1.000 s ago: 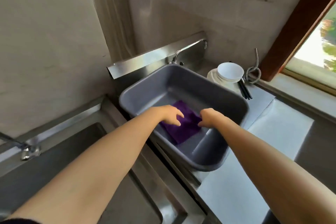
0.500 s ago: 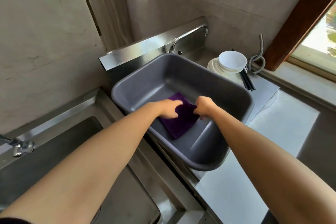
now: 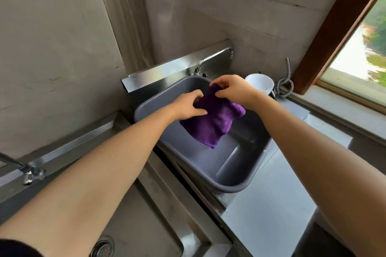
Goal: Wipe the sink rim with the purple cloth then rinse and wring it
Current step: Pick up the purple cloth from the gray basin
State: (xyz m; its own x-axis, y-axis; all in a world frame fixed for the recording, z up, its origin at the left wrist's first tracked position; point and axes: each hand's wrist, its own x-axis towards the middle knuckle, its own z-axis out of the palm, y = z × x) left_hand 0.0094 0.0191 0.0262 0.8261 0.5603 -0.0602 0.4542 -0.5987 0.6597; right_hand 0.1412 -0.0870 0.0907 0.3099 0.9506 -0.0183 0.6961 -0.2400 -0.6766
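Observation:
The purple cloth (image 3: 215, 119) hangs in the air above the grey plastic basin (image 3: 234, 185). My left hand (image 3: 188, 104) grips its left upper edge. My right hand (image 3: 231, 87) pinches its top corner, a little higher and further back. The cloth droops down between them, its lower corner pointing into the basin. The steel sink (image 3: 146, 225) lies at the lower left, with its drain (image 3: 102, 246) near the bottom edge. The basin's far right part is hidden behind my right forearm.
A tap (image 3: 215, 56) sticks out of the steel backsplash behind the basin. White bowls (image 3: 260, 83) and a coiled metal hose (image 3: 286, 83) sit at the back right by the window sill. Another tap (image 3: 29, 173) stands at the far left. Steel counter (image 3: 271, 210) runs along the right.
Both hands have lifted the cloth out of the basin's bottom, up and toward the back. It now hangs free instead of lying flat.

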